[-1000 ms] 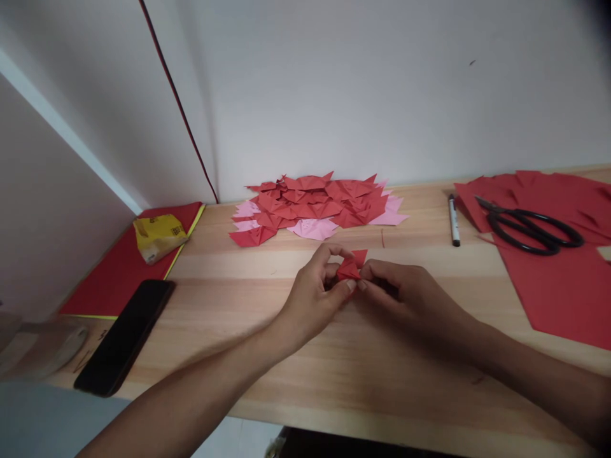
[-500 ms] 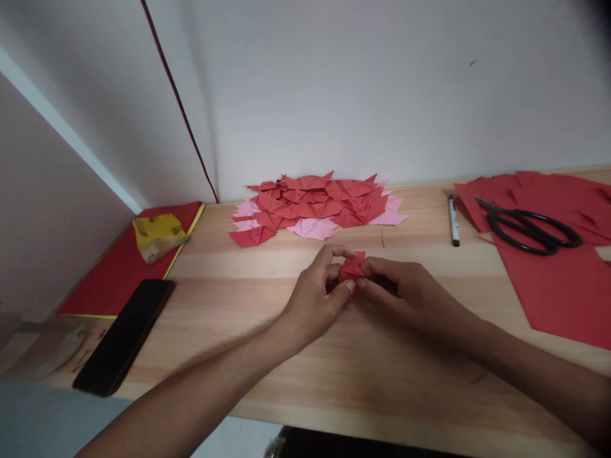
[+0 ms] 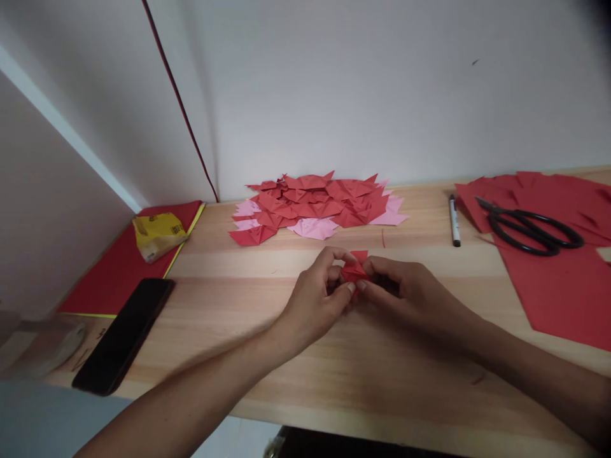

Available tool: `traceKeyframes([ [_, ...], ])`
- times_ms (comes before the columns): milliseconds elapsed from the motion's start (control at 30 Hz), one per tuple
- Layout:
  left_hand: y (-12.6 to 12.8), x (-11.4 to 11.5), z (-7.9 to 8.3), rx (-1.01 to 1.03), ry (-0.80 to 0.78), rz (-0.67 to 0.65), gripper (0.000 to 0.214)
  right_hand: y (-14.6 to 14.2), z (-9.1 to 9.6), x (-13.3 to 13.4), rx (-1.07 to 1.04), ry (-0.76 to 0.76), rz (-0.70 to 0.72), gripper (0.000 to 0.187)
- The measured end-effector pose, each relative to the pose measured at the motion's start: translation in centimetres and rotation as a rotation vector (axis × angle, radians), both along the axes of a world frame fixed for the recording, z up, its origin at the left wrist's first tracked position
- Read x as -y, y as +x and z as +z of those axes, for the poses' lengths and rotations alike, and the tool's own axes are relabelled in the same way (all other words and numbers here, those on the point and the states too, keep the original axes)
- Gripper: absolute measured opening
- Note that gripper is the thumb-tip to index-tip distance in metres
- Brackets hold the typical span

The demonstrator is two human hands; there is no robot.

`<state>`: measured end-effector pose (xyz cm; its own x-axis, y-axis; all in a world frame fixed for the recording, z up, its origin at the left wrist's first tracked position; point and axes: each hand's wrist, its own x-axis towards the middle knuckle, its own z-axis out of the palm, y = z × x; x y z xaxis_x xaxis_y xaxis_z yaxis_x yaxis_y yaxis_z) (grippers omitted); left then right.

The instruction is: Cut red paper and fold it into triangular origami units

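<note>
The small folded red paper is in your fingers, just above the table near its middle. Your left hand pinches it between thumb and curled fingers from one side, and your right hand pinches the other edge, the two nearly meeting. Just beyond lies the pile of folded red and pink papers — the pink piece in front carries small marks too faint to read. To the right, the white marker bears print too small to make out, and black-handled scissors rest on large red sheets. On the left, dark lettering shows on the yellow packet, illegible from here, as are the pen marks on the wood beside the phone. Against a second ago, you have turned the paper slightly — its upper flap now sits closer to your right fingers — while the pile, marker and scissors stay put.
</note>
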<state>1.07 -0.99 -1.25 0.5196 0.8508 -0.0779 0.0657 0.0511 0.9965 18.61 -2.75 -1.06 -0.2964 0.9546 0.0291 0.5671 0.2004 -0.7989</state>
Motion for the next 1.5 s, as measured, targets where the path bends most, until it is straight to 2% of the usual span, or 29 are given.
traceKeyframes([
  [300, 0.1, -0.2, 0.1, 0.038, -0.054, 0.032, 0.021, -0.2, 0.5, 0.2, 0.069, 0.039, 0.011, 0.022],
  [500, 0.1, -0.4, 0.1, -0.022, -0.015, 0.017, 0.024, 0.2, 0.2, 0.0, 0.054, 0.050, 0.061, 0.021],
  [633, -0.1, -0.3, 0.0, -0.028, 0.018, 0.003, 0.022, 0.3, 0.2, 0.0, 0.010, 0.004, 0.091, 0.021],
  [767, -0.1, -0.2, 0.3, 0.025, -0.022, -0.011, 0.019, 0.4, 0.3, 0.0, -0.038, -0.051, 0.119, 0.019],
  [967, -0.3, -0.8, 0.2, 0.118, -0.056, 0.011, 0.018, 0.7, 0.2, -0.3, -0.130, -0.061, 0.088, 0.020],
  [1200, -0.4, -1.1, 0.2, 0.214, -0.153, 0.003, 0.027, 0.3, 0.8, -0.1, -0.299, -0.176, 0.082, 0.014],
  [1367, -0.3, -0.9, 0.3, 0.244, -0.179, 0.002, 0.027, 0.2, 0.1, -0.1, -0.272, -0.094, -0.003, 0.015],
  [1500, -0.3, -0.9, 0.1, 0.255, -0.174, -0.024, 0.027, 0.2, -0.6, -0.2, -0.270, -0.101, -0.027, 0.018],
])
